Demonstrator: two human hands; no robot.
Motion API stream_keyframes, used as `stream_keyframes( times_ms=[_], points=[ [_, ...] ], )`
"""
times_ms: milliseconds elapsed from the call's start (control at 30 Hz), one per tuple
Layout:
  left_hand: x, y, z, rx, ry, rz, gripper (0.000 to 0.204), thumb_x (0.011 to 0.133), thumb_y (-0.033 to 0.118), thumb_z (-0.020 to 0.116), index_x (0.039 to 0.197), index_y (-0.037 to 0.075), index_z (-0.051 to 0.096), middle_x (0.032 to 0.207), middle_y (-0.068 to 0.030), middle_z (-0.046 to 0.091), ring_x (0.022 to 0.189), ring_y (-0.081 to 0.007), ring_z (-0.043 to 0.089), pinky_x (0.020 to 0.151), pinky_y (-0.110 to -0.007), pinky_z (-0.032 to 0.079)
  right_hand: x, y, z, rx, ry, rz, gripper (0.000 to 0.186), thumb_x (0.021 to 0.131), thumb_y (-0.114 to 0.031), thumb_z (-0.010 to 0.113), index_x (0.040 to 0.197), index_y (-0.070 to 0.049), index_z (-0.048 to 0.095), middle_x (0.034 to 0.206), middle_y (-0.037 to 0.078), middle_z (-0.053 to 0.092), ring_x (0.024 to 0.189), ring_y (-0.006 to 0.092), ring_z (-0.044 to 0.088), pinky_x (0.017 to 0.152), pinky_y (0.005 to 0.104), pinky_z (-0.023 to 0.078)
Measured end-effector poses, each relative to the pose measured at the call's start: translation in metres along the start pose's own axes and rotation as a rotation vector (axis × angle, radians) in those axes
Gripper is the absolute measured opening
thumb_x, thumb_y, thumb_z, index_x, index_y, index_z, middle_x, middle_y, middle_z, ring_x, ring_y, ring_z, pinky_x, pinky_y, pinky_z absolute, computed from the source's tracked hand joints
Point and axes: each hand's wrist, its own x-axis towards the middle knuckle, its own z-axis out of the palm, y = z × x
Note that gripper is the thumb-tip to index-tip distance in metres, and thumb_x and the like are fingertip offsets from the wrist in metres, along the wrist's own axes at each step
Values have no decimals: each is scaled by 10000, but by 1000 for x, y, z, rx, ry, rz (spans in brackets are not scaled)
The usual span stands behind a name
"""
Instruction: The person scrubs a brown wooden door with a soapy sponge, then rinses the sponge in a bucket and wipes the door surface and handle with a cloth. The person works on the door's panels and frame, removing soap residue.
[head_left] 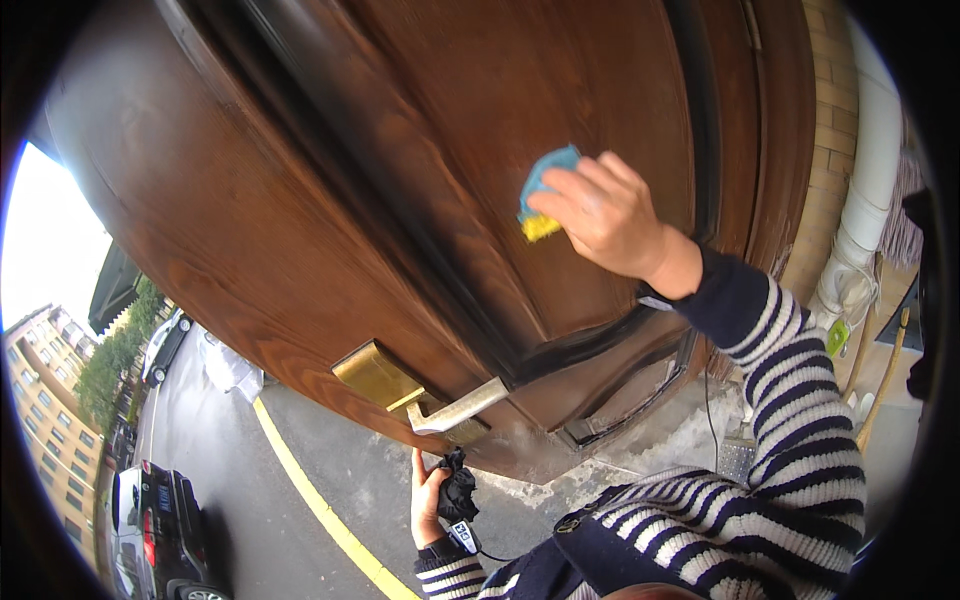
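The right hand (pixel 605 215) presses a blue-and-yellow cleaning cloth (pixel 543 192) flat against the grained, varnished brown wooden door (pixel 300 200), fingers closed over it; the left hand (pixel 428 500), near and low, grips a crumpled black cloth (pixel 458 490) below the brushed metal lever handle (pixel 462 407); the small cloth could slip off the glossy panel if pressure eases.

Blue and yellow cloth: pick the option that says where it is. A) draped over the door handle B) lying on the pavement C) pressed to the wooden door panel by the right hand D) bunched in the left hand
C: the right hand presses the blue and yellow cloth flat against the brown wooden door, well above the metal door handle; the left hand holds a black bundle instead.
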Motion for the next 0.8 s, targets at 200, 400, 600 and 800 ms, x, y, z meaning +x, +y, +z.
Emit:
stream_keyframes(
  times_ms=[200, 400, 600, 800],
  points=[
    [4, -2, -3, 34, -10, 15, 933, 861, 6, 608, 1661, 139, 147, 1061, -184, 680, 800, -233, 691, 696, -334, 589, 16, -5, 6, 32, 46, 207, 148, 837, -89, 710, 976, -136, 735, 983, -13, 668, 840, 177, 645, 704, 341, 465],
    [4, -2, 1, -9, 30, 7, 926, 862, -22, 584, 1659, 154, 148, 1039, -182, 688, 783, -243, 697, 684, -339, 596, 2, -24, 4, 100, 1, 27, 128, 836, -104, 713, 959, -122, 743, 985, 20, 678, 843, 176, 632, 718, 325, 455],
    [-2, 6, 6, -20, 10, 0, 907, 862, -35, 563, 1653, 167, 170, 1035, -182, 692, 770, -247, 701, 686, -348, 606, 27, -16, 11, 110, 85, 200, 171, 820, -73, 725, 980, -124, 751, 967, 13, 676, 856, 186, 633, 726, 331, 482],
    [-5, 8, 12, 15, -34, 47, 889, 860, -26, 555, 1649, 164, 192, 1067, -198, 699, 801, -250, 715, 705, -349, 614, 2, -25, 4, 180, -46, 45, 156, 811, -88, 724, 962, -119, 744, 952, 13, 668, 874, 197, 608, 736, 355, 463]
  ],
)
